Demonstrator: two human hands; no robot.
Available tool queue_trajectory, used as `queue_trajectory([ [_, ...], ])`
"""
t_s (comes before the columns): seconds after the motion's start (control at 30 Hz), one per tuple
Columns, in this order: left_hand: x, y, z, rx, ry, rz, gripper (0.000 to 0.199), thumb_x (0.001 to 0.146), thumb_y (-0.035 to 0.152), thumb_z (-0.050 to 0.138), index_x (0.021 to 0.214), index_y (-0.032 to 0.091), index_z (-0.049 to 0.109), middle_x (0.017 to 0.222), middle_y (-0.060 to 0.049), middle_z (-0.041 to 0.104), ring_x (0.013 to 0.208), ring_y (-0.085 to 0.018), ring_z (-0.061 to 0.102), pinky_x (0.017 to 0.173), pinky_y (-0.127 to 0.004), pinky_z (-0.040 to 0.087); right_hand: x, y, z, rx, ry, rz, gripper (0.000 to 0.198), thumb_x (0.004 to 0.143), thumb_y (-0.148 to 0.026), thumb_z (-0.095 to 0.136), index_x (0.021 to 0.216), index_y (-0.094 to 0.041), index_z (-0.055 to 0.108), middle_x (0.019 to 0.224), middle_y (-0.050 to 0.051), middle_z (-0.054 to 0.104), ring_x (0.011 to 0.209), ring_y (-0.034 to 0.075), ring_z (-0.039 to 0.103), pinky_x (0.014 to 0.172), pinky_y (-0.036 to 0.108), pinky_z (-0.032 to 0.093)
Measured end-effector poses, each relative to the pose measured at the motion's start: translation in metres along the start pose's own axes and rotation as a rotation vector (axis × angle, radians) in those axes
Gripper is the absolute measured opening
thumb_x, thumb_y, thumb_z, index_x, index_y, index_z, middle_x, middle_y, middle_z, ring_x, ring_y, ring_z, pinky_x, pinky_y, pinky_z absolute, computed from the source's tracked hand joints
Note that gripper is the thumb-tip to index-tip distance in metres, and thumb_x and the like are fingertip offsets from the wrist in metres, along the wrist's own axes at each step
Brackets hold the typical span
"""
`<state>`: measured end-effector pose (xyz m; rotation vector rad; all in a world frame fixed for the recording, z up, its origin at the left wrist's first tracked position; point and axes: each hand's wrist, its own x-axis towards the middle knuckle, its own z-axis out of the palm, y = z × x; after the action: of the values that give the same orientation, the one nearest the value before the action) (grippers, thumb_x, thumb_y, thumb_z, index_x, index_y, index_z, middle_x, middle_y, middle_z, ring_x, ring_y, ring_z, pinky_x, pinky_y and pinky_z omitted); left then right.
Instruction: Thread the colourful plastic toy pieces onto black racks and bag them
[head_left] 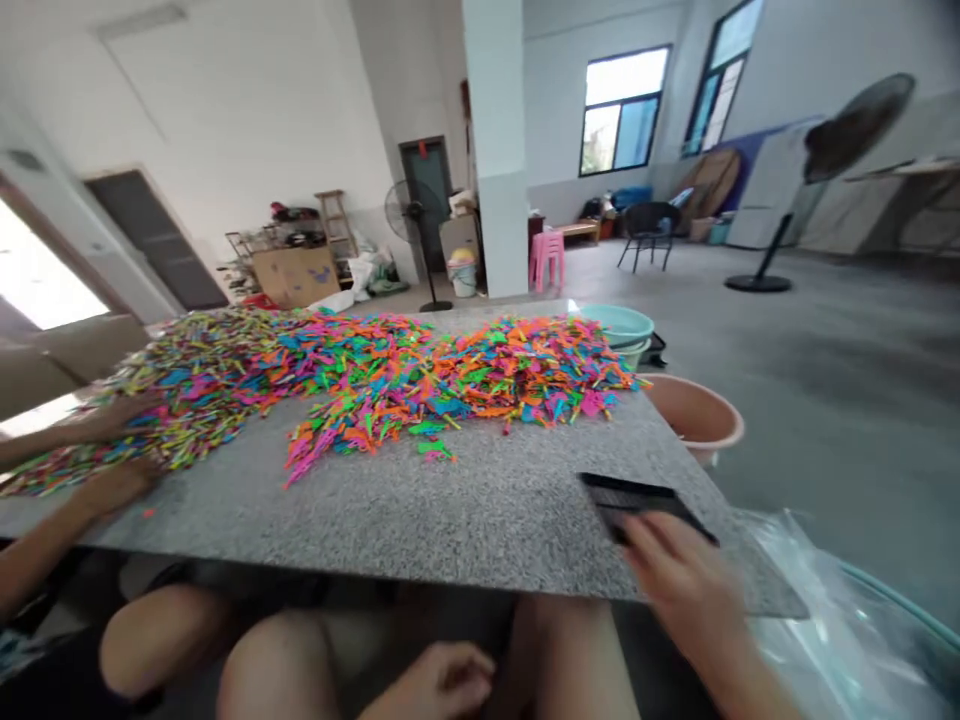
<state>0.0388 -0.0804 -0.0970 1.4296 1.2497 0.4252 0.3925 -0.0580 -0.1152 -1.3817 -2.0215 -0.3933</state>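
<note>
My right hand (686, 580) is at the table's right end, blurred by motion. Its fingers overlap the near side of a flat black object (634, 495) with a raised far edge, and whether they grip it does not show. Down by my lap, my left hand (442, 683) is loosely curled, with a gap between thumb and fingers and nothing visible in it. Across the speckled grey table (450, 520) spreads a big heap of small bright plastic pieces (517, 370), some shaped like toy guns. A few green and pink pieces (433, 445) lie in front of it.
At left, another person's hands (124, 485) are at a pile of thin yellowish pieces (202, 350). Beyond the right edge stand a brown-pink tub (724, 425) and a turquoise basin (619, 320). Clear plastic bags (825, 620) hang near my right arm. A floor fan (855, 130) stands farther off.
</note>
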Motion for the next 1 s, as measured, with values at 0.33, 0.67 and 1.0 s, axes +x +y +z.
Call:
queue_trajectory([
  [0.33,0.071,-0.005,-0.040,0.499,0.395,0.343,0.053,0.093,0.053,0.052,0.141,0.031,0.049,0.153,-0.004,0.043,0.145,-0.029,0.030,0.120,-0.056,0.018,0.090,-0.112,0.096,0.048,-0.417,-0.057,0.051,0.097,-0.050,0.040,0.139,-0.023,0.052,0.142,0.012,0.053,0.130,0.031,0.047,0.107,0.053,0.035],
  [0.67,0.077,-0.021,-0.032,0.760,0.276,0.371,0.071,0.095,0.061,0.042,0.154,0.040,0.009,0.164,0.002,0.011,0.150,-0.033,0.013,0.118,-0.064,0.015,0.039,0.029,0.161,0.011,-0.351,0.107,0.059,0.086,-0.062,0.038,0.134,-0.034,0.057,0.147,0.007,0.050,0.137,0.039,0.038,0.105,0.070,0.027],
  [1.0,0.104,-0.032,-0.083,0.451,0.369,0.483,0.063,0.077,0.066,0.064,0.132,0.035,0.060,0.153,-0.010,0.041,0.140,-0.040,0.037,0.113,-0.061,0.030,0.066,0.006,0.135,0.279,-0.178,0.512,0.061,0.085,-0.063,0.044,0.127,-0.019,0.049,0.134,0.015,0.056,0.127,0.032,0.053,0.106,0.052,0.042],
])
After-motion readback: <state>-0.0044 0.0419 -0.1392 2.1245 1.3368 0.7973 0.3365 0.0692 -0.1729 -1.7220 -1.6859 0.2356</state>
